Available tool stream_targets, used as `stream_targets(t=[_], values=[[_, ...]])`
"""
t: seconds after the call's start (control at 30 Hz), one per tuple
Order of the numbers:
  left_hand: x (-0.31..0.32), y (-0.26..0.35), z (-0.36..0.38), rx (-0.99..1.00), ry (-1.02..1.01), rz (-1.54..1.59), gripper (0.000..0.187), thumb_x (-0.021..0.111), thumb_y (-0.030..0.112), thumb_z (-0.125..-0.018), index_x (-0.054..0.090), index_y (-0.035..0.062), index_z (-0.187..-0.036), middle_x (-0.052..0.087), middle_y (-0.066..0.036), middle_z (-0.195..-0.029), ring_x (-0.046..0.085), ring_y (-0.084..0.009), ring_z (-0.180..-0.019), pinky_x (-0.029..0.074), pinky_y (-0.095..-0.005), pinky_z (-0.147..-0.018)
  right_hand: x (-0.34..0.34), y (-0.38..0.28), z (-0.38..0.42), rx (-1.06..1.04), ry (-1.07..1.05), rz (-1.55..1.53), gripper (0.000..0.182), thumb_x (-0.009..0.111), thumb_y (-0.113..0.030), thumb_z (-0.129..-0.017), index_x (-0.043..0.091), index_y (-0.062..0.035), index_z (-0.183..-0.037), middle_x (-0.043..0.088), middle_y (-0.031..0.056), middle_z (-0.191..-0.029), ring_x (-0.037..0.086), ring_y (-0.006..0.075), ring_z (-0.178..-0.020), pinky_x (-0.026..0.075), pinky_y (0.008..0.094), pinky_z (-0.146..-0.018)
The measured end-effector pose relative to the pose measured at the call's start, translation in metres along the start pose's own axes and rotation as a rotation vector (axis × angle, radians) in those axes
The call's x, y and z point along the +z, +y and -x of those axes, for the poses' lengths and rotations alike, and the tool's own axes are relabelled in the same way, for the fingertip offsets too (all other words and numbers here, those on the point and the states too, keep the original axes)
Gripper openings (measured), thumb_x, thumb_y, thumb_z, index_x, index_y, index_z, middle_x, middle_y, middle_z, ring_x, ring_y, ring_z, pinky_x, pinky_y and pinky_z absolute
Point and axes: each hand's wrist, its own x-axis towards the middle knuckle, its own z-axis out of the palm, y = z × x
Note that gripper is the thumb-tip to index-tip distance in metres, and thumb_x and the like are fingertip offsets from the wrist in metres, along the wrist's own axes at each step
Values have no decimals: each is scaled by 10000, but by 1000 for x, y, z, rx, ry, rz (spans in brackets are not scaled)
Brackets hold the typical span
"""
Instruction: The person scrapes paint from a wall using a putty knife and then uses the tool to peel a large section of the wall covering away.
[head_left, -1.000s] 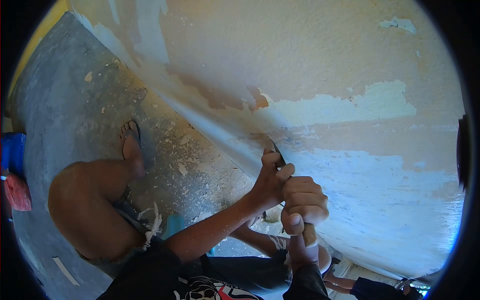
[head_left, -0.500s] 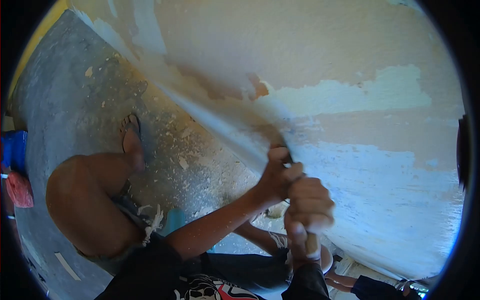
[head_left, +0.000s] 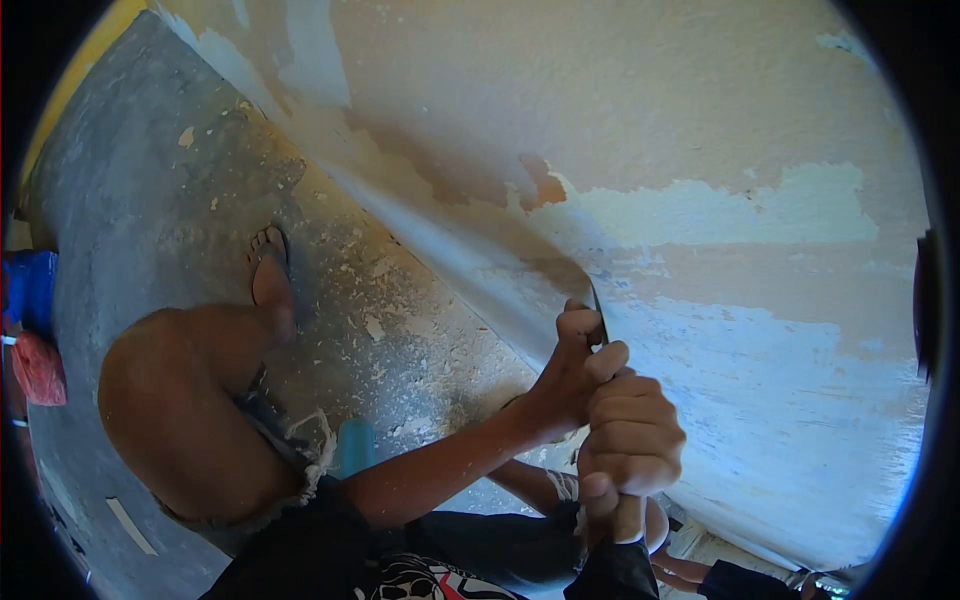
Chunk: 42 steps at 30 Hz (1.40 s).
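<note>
Both my hands grip one scraper (head_left: 598, 308), whose dark, thin blade is seen nearly edge-on. Its blade tip meets the peeling wall (head_left: 740, 270), where patches of pale paint border bare tan areas. My left hand (head_left: 580, 370) is closed around the tool close to the blade. Directly below it, my right hand (head_left: 632, 432) wraps the handle in a fist, and the light, wood-coloured handle end (head_left: 628, 518) sticks out beneath. The fingers hide much of the tool's middle.
Paint flakes (head_left: 375, 328) litter the grey floor (head_left: 150, 200) along the wall's foot. My sandalled foot (head_left: 268, 262) and bent knee (head_left: 165, 390) are to the left. A teal object (head_left: 355, 447) is below me. Blue (head_left: 32, 290) and red (head_left: 40, 372) items lie far left; another person's arm (head_left: 685, 572) shows at bottom right.
The view has shifted slightly, so wall and floor sit a little lower and further right. Both hands appear slightly lower, still on the scraper; its blade, blurred before, is now sharper.
</note>
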Motion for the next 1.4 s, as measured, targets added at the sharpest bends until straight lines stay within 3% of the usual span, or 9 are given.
stream_targets(t=[0.53,0.63,0.7,0.77,0.83,0.9,0.97,1.1,1.4], values=[[0,5,0,113,45,-153,534,744,115,-683,477,156,-1144,381,-146,-1118,403,-340,-980,341,-469,-810,11,13,18,40,256,149,384,620,-144,-862,363,-114,-577,451,8,-484,446,142,-408,391,316,-438],[9,10,-14,84,183,57,484,738,102,-660,510,154,-1084,390,-121,-1081,406,-341,-945,328,-474,-768,-14,7,-2,-62,-68,5,382,623,-138,-850,358,-126,-575,497,21,-525,458,118,-426,352,317,-404],[7,-15,4,48,85,-181,425,730,109,-662,535,126,-1040,410,-135,-1064,416,-345,-937,336,-481,-782,6,36,14,-90,246,224,316,613,-91,-807,403,-127,-572,482,21,-535,456,121,-417,324,330,-363],[-4,-21,14,96,-283,-408,394,722,120,-667,538,105,-1015,413,-156,-1048,407,-348,-961,341,-487,-792,1,50,4,-84,-50,-57,299,623,-91,-798,429,-111,-571,452,-4,-514,449,129,-402,352,327,-377],[0,-1,-2,-134,55,-74,382,728,135,-666,525,106,-989,403,-152,-1029,403,-341,-950,339,-487,-798,0,8,0,18,-19,49,319,635,-121,-794,419,-115,-560,442,-12,-504,428,141,-392,363,323,-394],[8,15,-25,80,186,42,508,725,49,-654,469,165,-1077,376,-150,-1060,403,-303,-905,351,-458,-809,2,1,2,157,21,164,341,648,-150,-790,409,-118,-549,432,-20,-494,406,153,-382,374,319,-410],[6,0,-23,165,203,33,561,713,15,-651,447,189,-1113,361,-150,-1081,401,-302,-901,360,-456,-809,3,9,-2,-101,-77,8,217,634,-51,-721,450,-58,-607,382,7,-494,357,176,-394,296,322,-408],[6,13,-21,76,166,78,533,705,23,-664,450,191,-1101,352,-152,-1075,393,-310,-903,361,-460,-808,0,-8,-13,66,39,149,351,633,-237,-862,411,-130,-612,429,-31,-483,445,150,-434,431,305,-509],[1,-6,-2,31,107,-159,542,706,42,-682,451,128,-1151,353,-152,-1084,366,-330,-978,352,-458,-831,7,39,6,-65,-72,13,290,631,-149,-850,469,-104,-614,530,62,-582,512,154,-524,429,298,-483]])
